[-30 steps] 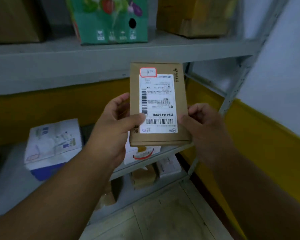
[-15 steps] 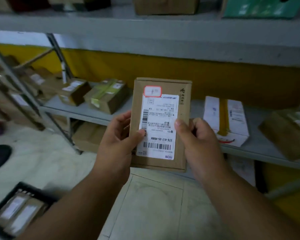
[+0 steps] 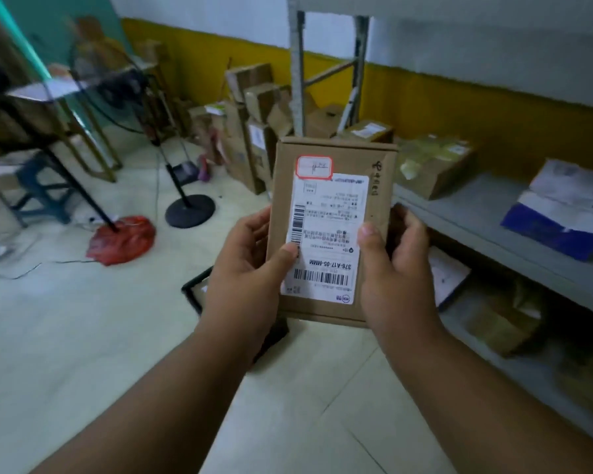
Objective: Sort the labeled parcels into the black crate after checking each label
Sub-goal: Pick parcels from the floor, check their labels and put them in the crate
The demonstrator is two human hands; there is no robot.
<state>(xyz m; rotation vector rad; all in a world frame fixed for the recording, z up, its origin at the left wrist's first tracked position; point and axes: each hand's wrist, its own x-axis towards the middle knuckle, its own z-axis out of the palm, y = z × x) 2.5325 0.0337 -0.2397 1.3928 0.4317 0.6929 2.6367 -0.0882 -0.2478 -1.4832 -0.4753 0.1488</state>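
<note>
Parcel checked; view swung from the shelves to the floor.
Your left hand (image 3: 250,268) and right hand (image 3: 394,268) both grip the parcel (image 3: 332,230), label (image 3: 326,237) facing you; the black crate (image 3: 194,292) now shows just below your hands, mostly hidden; likely the drop comes next.

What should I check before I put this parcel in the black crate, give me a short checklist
1. Grip: left hand and right hand both hold the parcel by its side edges: ok.
2. Label faces the camera; it reads upside down, but the code 376-A17-05-MMM is legible: ok.
3. Small red-bordered sticker: its writing is too blurred to read: cannot tell.
4. Black crate in sight: only a corner shows behind the left hand: ok.
5. Room inside the crate: hidden by hands and parcel: cannot tell.
</note>
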